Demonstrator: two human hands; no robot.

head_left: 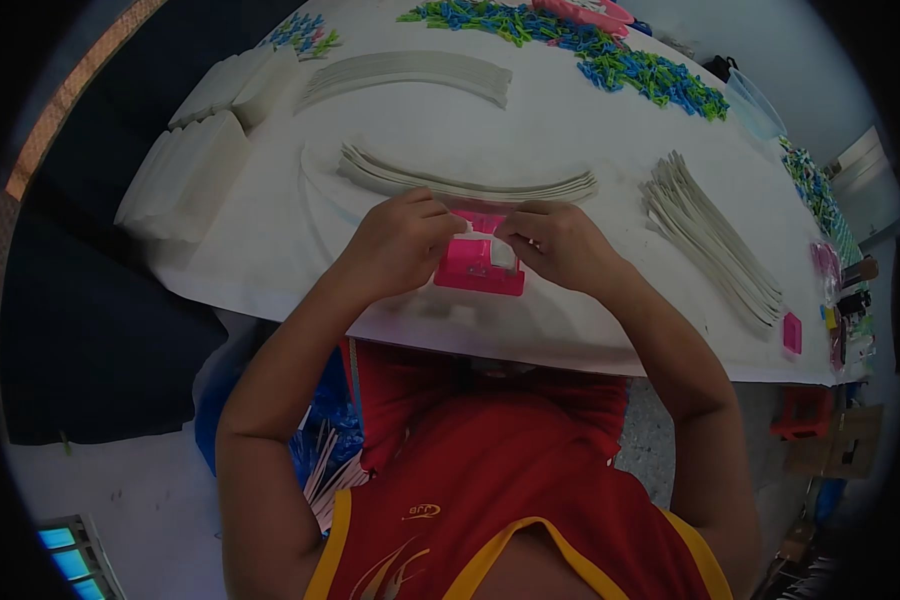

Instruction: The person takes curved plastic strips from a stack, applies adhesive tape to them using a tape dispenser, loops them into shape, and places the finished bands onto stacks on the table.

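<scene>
A bright pink holder [478,279], which looks like a tape dispenser, sits on the white table near its front edge. Something white [502,256] shows in its top, too small to name. My left hand [410,238] is at the holder's left upper side, fingers curled and pinched by the white part. On the other side my right hand [562,240] has thumb and forefinger pressed together at the holder's upper right. What either pinch holds is hidden. Just beyond both hands lies a curved bundle of pale flat strips [470,187].
More strip bundles lie at the back [410,72] and right [710,240]. White stacks [195,170] stand at left. Blue and green clips [660,88] are heaped along the far edge, beside a pink basket [595,14]. A small pink piece [792,333] lies at right.
</scene>
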